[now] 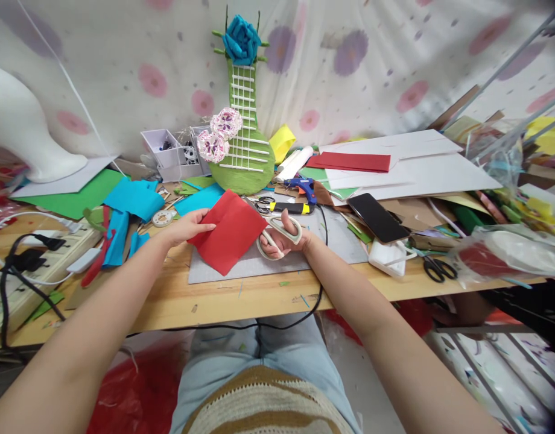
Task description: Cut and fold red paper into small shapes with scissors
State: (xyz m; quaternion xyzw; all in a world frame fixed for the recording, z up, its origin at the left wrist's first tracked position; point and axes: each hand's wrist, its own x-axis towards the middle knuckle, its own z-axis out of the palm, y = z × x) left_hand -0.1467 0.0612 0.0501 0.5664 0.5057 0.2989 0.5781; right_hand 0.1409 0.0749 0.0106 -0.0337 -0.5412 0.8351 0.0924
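My left hand (189, 227) pinches the left corner of a red felt sheet (230, 232) and holds it just above a grey cutting mat (327, 244). My right hand (284, 238) has its fingers through the white handles of a pair of scissors (277, 232). The blades point up and left along the sheet's upper right edge. Both forearms reach in over the wooden table's front edge (241, 301).
A green guitar-shaped craft (244, 150) with a blue flower stands behind the mat. Nearby lie a blue glue gun (304, 188), a black phone (377, 217), black scissors (435, 268), blue felt scraps (133, 199), white and red paper sheets (395, 166), and a power strip (15, 271) at left.
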